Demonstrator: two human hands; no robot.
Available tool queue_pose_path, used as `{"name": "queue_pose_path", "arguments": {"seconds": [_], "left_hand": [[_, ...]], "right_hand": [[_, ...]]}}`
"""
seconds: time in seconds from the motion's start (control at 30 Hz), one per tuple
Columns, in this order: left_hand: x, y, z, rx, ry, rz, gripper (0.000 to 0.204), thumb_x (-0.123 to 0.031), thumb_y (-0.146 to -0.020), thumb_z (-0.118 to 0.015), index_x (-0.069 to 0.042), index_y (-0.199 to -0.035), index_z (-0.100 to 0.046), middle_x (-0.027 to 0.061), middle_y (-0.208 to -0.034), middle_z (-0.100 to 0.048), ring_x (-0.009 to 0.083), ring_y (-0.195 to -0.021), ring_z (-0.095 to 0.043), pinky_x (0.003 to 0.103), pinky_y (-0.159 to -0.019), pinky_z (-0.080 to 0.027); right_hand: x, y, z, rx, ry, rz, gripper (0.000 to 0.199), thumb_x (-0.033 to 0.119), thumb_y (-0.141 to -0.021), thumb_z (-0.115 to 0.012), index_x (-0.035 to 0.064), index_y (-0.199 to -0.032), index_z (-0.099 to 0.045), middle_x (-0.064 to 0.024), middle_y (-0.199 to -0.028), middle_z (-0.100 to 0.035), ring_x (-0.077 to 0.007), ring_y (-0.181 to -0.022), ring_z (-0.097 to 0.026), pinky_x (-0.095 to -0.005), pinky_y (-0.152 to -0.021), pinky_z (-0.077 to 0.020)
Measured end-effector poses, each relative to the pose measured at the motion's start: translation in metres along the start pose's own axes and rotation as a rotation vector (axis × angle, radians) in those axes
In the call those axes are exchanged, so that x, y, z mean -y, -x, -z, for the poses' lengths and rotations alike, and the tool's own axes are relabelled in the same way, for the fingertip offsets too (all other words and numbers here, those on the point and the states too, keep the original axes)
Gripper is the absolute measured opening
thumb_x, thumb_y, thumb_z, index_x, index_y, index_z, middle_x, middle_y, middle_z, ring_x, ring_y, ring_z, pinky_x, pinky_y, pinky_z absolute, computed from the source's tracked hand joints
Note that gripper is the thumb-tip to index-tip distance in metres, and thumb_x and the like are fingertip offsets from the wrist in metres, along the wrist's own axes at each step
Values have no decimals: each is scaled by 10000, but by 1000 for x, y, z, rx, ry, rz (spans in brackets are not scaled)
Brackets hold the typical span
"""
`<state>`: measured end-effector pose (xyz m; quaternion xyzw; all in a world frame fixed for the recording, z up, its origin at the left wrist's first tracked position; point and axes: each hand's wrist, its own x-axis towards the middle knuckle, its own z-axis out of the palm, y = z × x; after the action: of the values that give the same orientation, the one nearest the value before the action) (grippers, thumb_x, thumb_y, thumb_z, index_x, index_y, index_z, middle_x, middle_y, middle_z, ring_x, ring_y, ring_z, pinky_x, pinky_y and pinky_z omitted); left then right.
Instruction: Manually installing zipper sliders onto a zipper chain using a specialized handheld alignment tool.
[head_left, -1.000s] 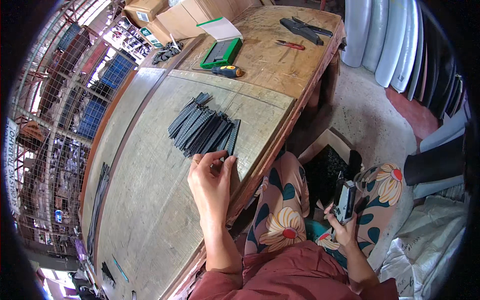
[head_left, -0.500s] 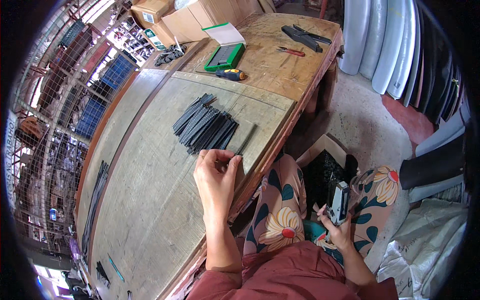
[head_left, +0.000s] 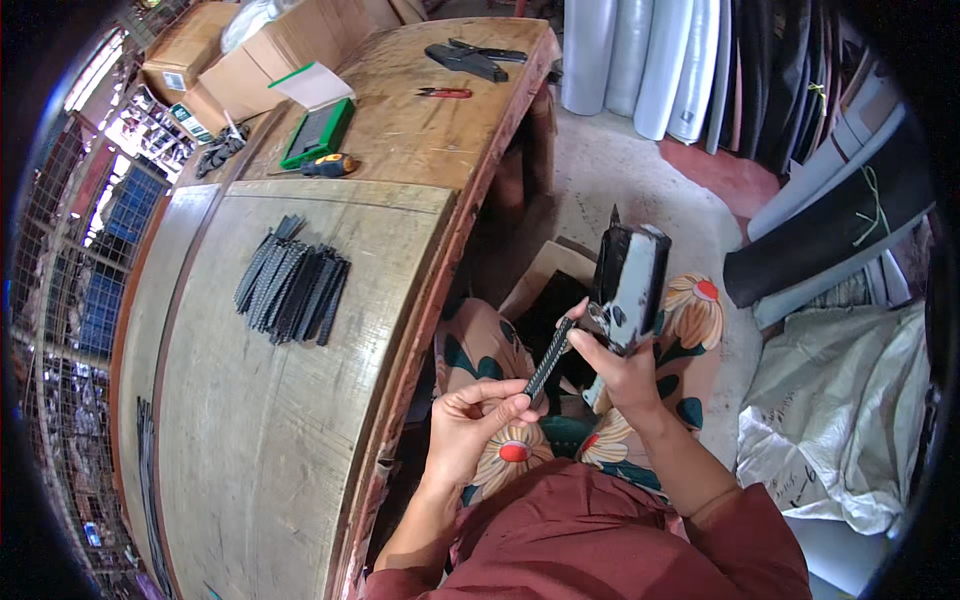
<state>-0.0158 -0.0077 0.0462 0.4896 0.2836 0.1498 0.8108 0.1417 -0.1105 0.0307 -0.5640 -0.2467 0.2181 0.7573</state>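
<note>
My left hand (head_left: 468, 425) pinches the near end of a short black strip (head_left: 549, 360) with pale stitch-like marks, held above my lap. My right hand (head_left: 622, 378) is wrapped round a worn white and black stapler-like tool (head_left: 638, 285); its thumb and a fingertip also meet the strip's far end. The lower part of the tool is hidden by my right hand. On the worktable (head_left: 290, 430) to the left lies a pile of similar black strips (head_left: 290, 285), apart from both hands.
A screwdriver (head_left: 330, 165) lies beside an open green box (head_left: 320, 130) of grey pieces. Red-handled snips (head_left: 444, 92) and a black tool (head_left: 465, 60) are farther back. An open carton (head_left: 545, 275) stands by my knees; rolls (head_left: 640, 70) and a white sack (head_left: 830, 400) are on the right.
My left hand has lifted a strip off the table and brought it right, over my lap. My right hand has raised the stapler-like tool to meet it. The view has swung rightward.
</note>
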Motion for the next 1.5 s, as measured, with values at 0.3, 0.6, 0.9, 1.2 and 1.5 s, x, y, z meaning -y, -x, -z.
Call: {"name": "queue_pose_path", "arguments": {"seconds": [0.3, 0.6, 0.9, 1.2, 1.5], "left_hand": [[24, 10, 12, 72, -417, -218, 108, -83, -823, -677, 18, -845, -646, 63, -822, -603, 139, -677, -618, 267, -576, -491], [6, 25, 11, 140, -616, -833, 62, -24, -799, -579, 31, -818, -557, 248, -1277, -399, 390, -1224, -389, 428, -960, -379], [-2, 27, 21, -143, -393, -824, 110, -38, -793, -651, 46, -833, -592, 142, -947, -589, 277, -878, -590, 330, -734, -467], [21, -3, 27, -45, 118, -243, 116, -69, -834, -642, 38, -878, -631, 73, -777, -648, 128, -634, -642, 257, -572, -546], [14, -1, 27, -142, 211, 8, 134, -46, -842, -647, 31, -951, -636, 88, -832, -656, 132, -699, -651, 244, -640, -561]], "right_hand": [[-5, 1, -17, 0, 160, -207, 193, 13, -710, -698, 34, -886, -622, -32, -882, -602, -154, -841, -571, -321, -770, -476], [-50, 4, 6, 120, -40, -364, 241, -22, -845, -551, -28, -1083, -515, -72, -1002, -542, -152, -869, -540, -283, -765, -459], [-54, 21, -7, 380, 159, -208, 360, -8, -839, -572, -43, -1184, -477, -94, -1094, -551, -171, -946, -539, -284, -860, -426], [-15, 62, -16, 292, 139, -251, 327, -7, -861, -492, 28, -1178, -421, -80, -1128, -489, -172, -1061, -473, -300, -959, -353], [0, 40, -27, 525, 421, 189, 246, -48, -785, -610, 17, -1006, -524, -65, -925, -594, -153, -886, -572, -250, -744, -439]]}}
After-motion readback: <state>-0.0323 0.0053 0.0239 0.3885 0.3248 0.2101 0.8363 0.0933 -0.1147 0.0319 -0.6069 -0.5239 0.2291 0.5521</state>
